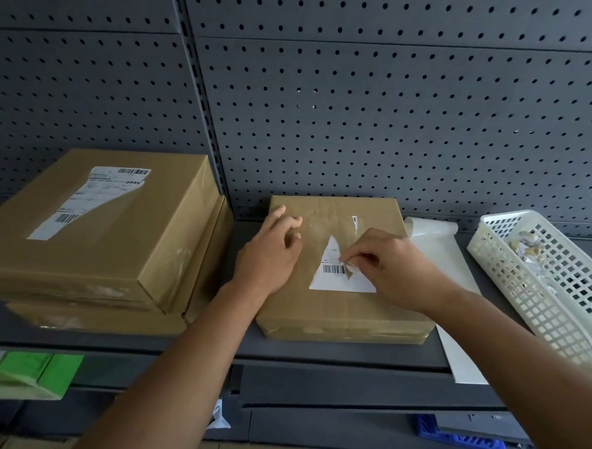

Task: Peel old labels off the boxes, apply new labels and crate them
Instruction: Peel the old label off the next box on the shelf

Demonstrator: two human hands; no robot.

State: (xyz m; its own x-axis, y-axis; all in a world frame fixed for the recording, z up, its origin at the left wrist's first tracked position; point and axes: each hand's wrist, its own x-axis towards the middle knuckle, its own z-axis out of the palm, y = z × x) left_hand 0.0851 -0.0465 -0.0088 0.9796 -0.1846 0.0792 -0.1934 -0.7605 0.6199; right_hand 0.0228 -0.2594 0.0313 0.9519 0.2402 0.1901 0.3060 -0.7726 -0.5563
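A: With right hand (393, 270), pinching torn label (332, 284) edge atop box (326, 312), for peel.
B: Bracing box top with left hand (272, 253), fingers loose, gripping nothing; likely stops sliding. Scrap basket (549, 314) right of box.

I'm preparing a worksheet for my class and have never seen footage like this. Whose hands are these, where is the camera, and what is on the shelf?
There is no machine here. A person wears one wide camera on the head, so you look down along their own arms. The left hand rests on a brown box lying on a grey shelf, apparently steadying it. The right hand pinches the edge of a torn label, a white scrap with a barcode stuck to the box top. To the left stands a stack of boxes. The top one bears a larger label, also partly torn. To the right lie a white sheet and a white basket with crumpled scraps in it. Behind is a grey pegboard.
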